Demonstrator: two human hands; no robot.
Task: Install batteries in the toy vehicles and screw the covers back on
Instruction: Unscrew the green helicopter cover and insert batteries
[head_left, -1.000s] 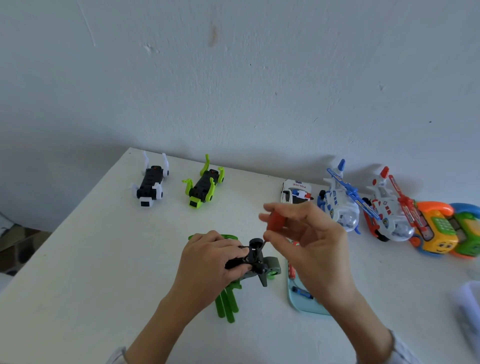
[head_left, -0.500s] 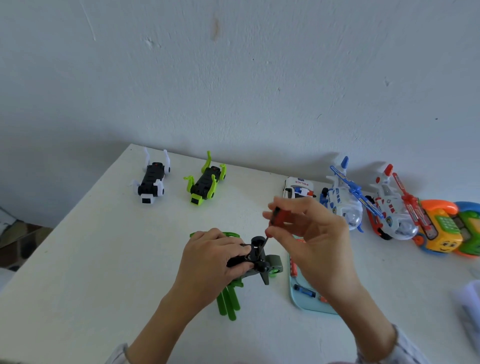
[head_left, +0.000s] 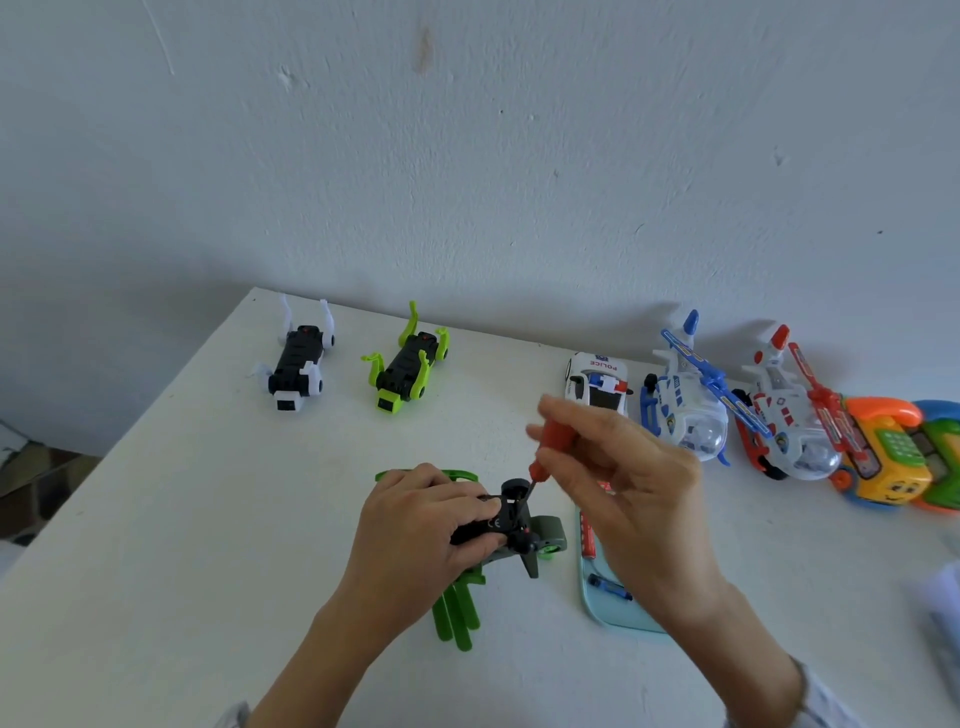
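Tabletop: hands grip toy, screwdriver.

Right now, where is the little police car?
The police car stands at the table's far edge by the wall, just left of the blue helicopter, beyond the right hand.

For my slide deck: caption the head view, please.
Left hand steadies green toy helicopter while right hand applies red screwdriver.

Soft, even daylight on my feed, slightly cool, no glare. Toys throw faint shadows on the wall. Right edge is blurry, wide-angle bends the table.
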